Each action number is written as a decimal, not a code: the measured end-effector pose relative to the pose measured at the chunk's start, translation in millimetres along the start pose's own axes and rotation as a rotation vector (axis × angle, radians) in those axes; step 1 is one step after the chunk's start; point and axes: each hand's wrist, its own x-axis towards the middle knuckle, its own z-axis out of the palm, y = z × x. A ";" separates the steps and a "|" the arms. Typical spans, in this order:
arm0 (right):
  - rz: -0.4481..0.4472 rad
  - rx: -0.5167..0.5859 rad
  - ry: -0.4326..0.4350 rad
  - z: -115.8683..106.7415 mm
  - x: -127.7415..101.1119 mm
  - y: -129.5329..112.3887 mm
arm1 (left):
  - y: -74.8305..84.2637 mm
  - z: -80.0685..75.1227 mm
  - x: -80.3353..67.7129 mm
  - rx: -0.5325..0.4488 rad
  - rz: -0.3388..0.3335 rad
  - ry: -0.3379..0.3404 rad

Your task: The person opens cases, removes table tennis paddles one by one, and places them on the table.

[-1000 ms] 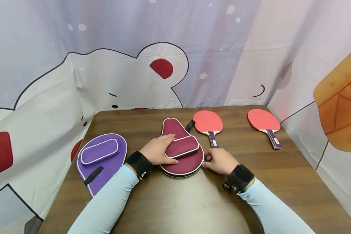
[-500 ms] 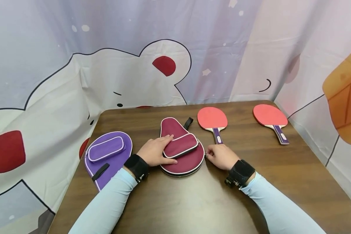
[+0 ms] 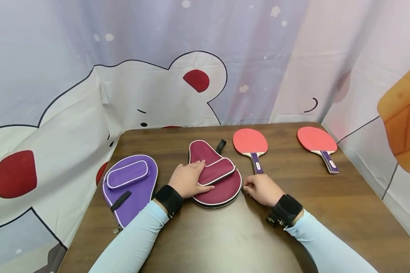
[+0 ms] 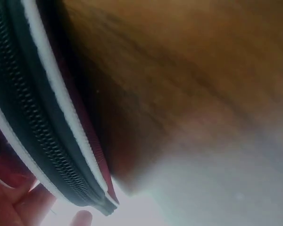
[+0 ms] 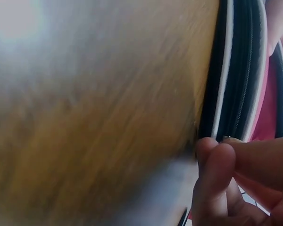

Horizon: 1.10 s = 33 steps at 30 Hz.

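Tabletop [image 3: 208, 242]: left hand [image 3: 188, 178] presses case [image 3: 221, 192], right [image 3: 264, 189] seemingly pinches zip [image 5: 247, 70]; strap [image 3: 221, 146] now clears paddle [image 3: 250, 140].

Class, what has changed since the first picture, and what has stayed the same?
The red case slid slightly left, parting its strap from the left paddle. The right hand drew thumb and finger together at the red case's edge. The left hand stayed on it; the purple case and both paddles stayed put.

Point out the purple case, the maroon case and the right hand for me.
Purple case [image 3: 138, 194]: head view, front panel.
Maroon case [image 3: 217, 173]: head view, front pocket.
Right hand [image 3: 264, 189]: head view, back of the hand.
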 end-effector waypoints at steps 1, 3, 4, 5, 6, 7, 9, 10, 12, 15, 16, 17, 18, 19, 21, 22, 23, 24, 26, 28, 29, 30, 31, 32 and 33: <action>0.000 0.009 -0.010 0.5 -1.3 -1.2 | 0.2 0.6 -0.2 0.008 0.000 0.000; -0.002 0.030 -0.030 1.3 -3.5 -3.9 | -0.6 0.8 -0.7 0.023 0.005 -0.006; 0.000 0.041 -0.038 0.6 -5.6 -4.5 | -0.1 0.5 -0.5 0.035 0.013 -0.011; 0.001 0.047 -0.042 -0.1 -7.2 -4.8 | 0.1 -0.4 -0.5 0.046 0.023 -0.020; 0.008 0.052 -0.043 -1.1 -8.2 -5.3 | 0.3 -2.2 -0.9 0.059 0.034 -0.032; 0.011 0.053 -0.038 -2.1 -8.9 -4.9 | 0.4 -4.9 -1.6 0.076 0.046 -0.047; 0.020 0.038 -0.013 -3.9 -8.2 -2.6 | 1.2 -13.5 -4.3 0.115 0.081 -0.078; 0.028 0.024 0.008 -4.6 -7.3 -1.0 | 1.6 -17.7 -5.5 0.143 0.101 -0.093; 0.039 -0.006 0.056 -5.5 -4.1 2.0 | 2.3 -25.6 -8.0 0.190 0.134 -0.108; 0.043 -0.037 0.104 -5.1 2.2 6.7 | 0.4 -29.2 -8.9 0.217 0.171 -0.091; 0.041 -0.043 0.109 -5.1 4.0 8.0 | -1.2 -28.3 -8.2 0.202 0.176 -0.079; 0.041 -0.048 0.111 -5.1 5.7 9.1 | -3.2 -26.7 -7.5 0.178 0.177 -0.064; 0.043 -0.049 0.109 -5.7 6.8 9.9 | -5.9 -23.9 -6.4 0.147 0.176 -0.049; 0.048 -0.044 0.105 -5.6 6.2 10.9 | -8.2 -20.1 -5.4 0.111 0.172 -0.045; 0.062 -0.033 0.094 -5.9 4.2 11.8 | -13.3 -12.4 -3.5 0.040 0.161 -0.034; 0.066 -0.026 0.088 -6.1 3.0 11.9 | -15.6 -9.0 -2.8 0.016 0.154 -0.031; 0.071 -0.019 0.082 -6.3 1.7 11.6 | -17.7 -6.3 -2.3 -0.006 0.148 -0.024; 0.070 -0.010 0.073 -6.5 0.2 10.9 | -19.4 -3.9 -1.8 -0.018 0.142 -0.021; 0.063 0.002 0.053 -7.5 -1.8 8.7 | -21.8 -1.1 -0.4 -0.032 0.136 -0.003; 0.056 0.012 0.031 -7.7 -4.7 6.3 | -22.3 0.4 0.6 -0.025 0.132 0.007; 0.057 0.016 0.022 -7.5 -6.4 5.4 | -21.9 0.8 0.7 -0.023 0.133 0.015; 0.057 0.022 0.015 -7.3 -8.2 4.3 | -21.3 1.2 0.9 -0.011 0.130 0.011; 0.062 0.028 0.011 -7.1 -9.9 3.6 | -20.4 1.3 0.9 -0.006 0.128 0.006; 0.069 0.031 0.010 -6.8 -11.5 3.2 | -19.5 1.2 0.7 0.001 0.129 -0.001; 0.073 0.035 0.012 -6.9 -11.9 2.6 | -19.1 0.2 0.0 0.014 0.129 -0.013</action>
